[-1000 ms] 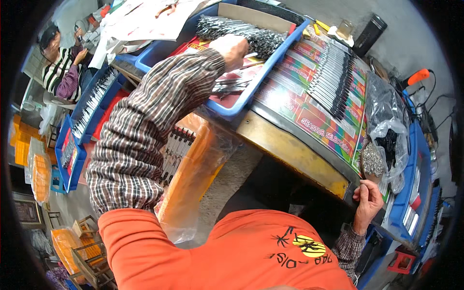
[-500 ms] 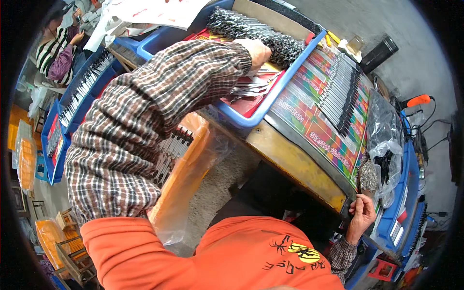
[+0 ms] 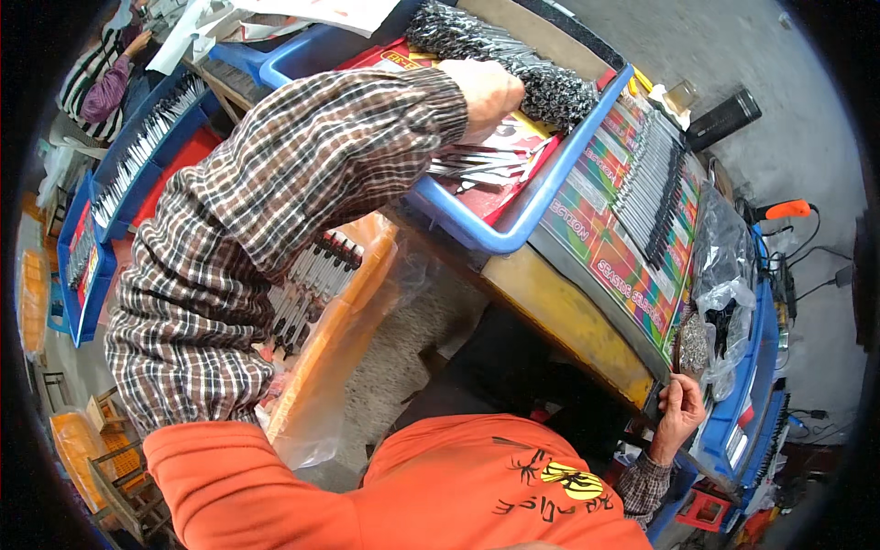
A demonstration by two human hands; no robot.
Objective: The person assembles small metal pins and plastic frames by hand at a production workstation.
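Observation:
My left hand [image 3: 490, 96], in a checked sleeve, is inside the blue tray [image 3: 500, 240], beside a heap of slim black-and-silver pen-like sticks [image 3: 509, 62]. Its fingers curl downward and their tips are hidden, so what they grip cannot be made out. Loose thin pale pieces [image 3: 481, 167] lie just below this hand on red printed card. At the near right corner of the worktable, my right hand [image 3: 681, 412] has thumb and fingers pinched together by the edge. Anything between those fingertips is too small to name.
A row of slim sticks [image 3: 649, 188] lies on a colourful printed sheet [image 3: 600, 243]. Clear plastic bags [image 3: 724, 275] and a black cylinder [image 3: 724, 119] sit to the right. An orange, plastic-lined box [image 3: 335, 316] stands below my left arm. A person [image 3: 105, 87] works at far left.
The view has shifted slightly. My left hand has moved a little toward the stick heap, and more thin pieces show below it. My right hand keeps its pinch at the table corner.

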